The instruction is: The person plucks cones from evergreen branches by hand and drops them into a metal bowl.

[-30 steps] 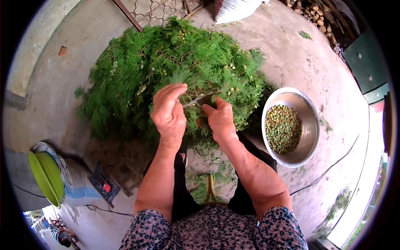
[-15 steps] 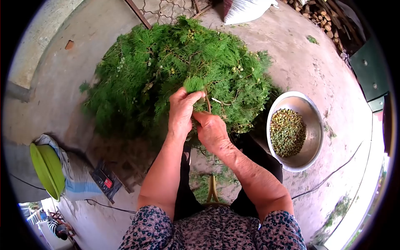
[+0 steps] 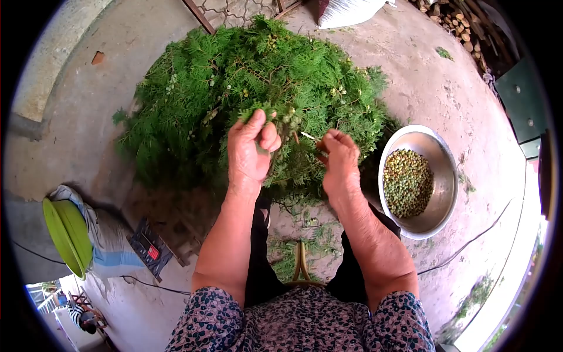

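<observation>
A large heap of green leafy branches [image 3: 193, 105] lies on the floor in front of me. Over its near side, my left hand [image 3: 249, 149] is closed with a green sprig [image 3: 264, 111] between thumb and fingers. My right hand [image 3: 341, 161] is to the right of it, apart, with its fingers curled together near the pale end of a twig [image 3: 309, 136]; what they hold, if anything, is too small to make out. To the right stands a metal bowl [image 3: 444, 193] with small green and brown cones or seeds [image 3: 406, 183] in it.
A lime-green basin [image 3: 65, 237] and a grey sack [image 3: 111, 246] are at the left, beside a dark board [image 3: 149, 249]. A white sack [image 3: 349, 13] and stacked firewood [image 3: 457, 26] lie at the far side. A black cable [image 3: 469, 240] crosses the floor at the right.
My hands, together half a second ago, have moved apart. The right one went right and up, away from the left. The left hand moved slightly left and still has greenery at its fingertips.
</observation>
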